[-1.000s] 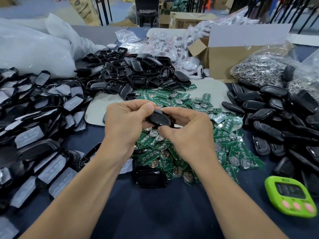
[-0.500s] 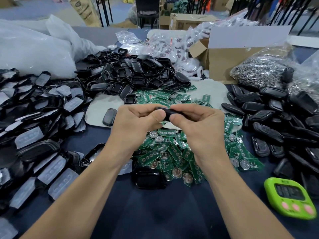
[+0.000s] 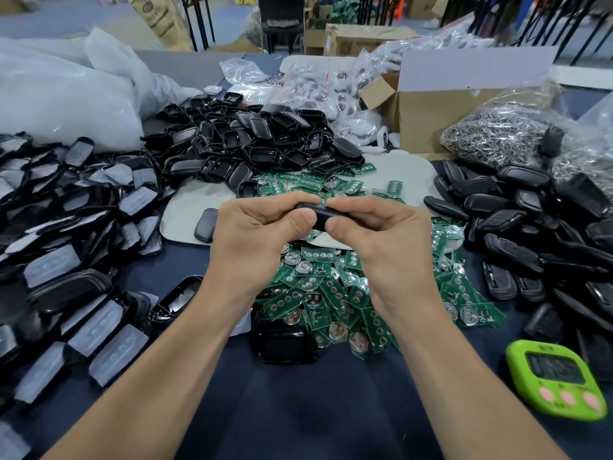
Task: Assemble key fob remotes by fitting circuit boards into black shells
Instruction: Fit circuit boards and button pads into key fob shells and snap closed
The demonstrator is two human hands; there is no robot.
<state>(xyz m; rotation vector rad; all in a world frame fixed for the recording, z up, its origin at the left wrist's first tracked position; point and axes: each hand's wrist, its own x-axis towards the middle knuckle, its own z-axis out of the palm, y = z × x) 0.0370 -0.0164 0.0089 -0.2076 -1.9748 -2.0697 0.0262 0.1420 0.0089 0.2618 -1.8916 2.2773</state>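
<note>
Two hands pinch one black shell point(image 3: 320, 212) above the circuit boards point(image 3: 331, 287).

The left hand point(image 3: 252, 240) and right hand point(image 3: 381, 240) grip it between thumbs and curled fingers. Bare table point(image 3: 298, 410) lies only nearest the person; three shell heaps point(image 3: 252, 147) crowd left, back and right. One green timer point(image 3: 557, 380) sits near right; the boards are too many to count.

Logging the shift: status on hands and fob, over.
Left hand, right hand both pinching one small black plastic fob shell. Held above green circuit board pile. Nothing blocking.
</note>
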